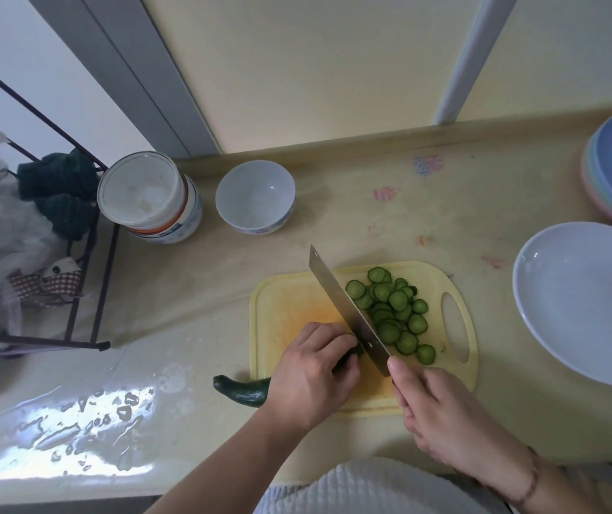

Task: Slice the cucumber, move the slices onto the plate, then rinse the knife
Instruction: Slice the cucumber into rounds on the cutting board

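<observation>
While my left hand (pixel 312 369) is gripping the cucumber (pixel 243 390) on the board (pixel 367 395), my right hand (pixel 441 406) is gripping the knife (pixel 347 309); I am keeping fingertips tucked, cuts even.

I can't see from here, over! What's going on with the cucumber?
Left hand holds cucumber on board. Right hand grips knife, mid-cut. Slices piled beside blade. Plate empty.

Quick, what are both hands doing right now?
Left hand: fingers curled, holding the cucumber down on the cutting board.
Right hand: gripping the knife.
</observation>
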`<state>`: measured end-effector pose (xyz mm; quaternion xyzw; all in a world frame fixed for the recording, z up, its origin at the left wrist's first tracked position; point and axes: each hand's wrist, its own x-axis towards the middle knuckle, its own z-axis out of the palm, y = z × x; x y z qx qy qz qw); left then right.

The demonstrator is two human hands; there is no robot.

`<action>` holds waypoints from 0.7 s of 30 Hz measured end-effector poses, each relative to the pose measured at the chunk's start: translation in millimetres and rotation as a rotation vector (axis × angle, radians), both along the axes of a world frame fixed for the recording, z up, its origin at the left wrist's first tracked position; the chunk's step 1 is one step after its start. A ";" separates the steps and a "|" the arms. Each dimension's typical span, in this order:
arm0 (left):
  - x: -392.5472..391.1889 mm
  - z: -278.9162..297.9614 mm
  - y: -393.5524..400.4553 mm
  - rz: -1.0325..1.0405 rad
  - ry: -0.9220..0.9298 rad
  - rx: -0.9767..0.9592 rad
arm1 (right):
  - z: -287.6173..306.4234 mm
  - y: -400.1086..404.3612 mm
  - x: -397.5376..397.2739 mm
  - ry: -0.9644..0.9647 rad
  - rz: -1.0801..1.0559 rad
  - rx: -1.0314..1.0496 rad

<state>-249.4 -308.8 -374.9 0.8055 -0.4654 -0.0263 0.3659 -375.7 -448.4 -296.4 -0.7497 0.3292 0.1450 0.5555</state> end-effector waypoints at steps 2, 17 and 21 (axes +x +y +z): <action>0.1 -0.2 -0.5 0.000 -0.003 0.001 | 0.9 2.5 -4.1 -0.018 -0.001 -0.011; 0.2 0.1 -1.1 -0.013 -0.009 -0.006 | -15.8 9.7 10.2 0.002 0.040 -0.097; 0.4 1.4 0.0 -0.013 -0.007 0.003 | -20.4 -1.7 10.3 0.037 -0.010 -0.032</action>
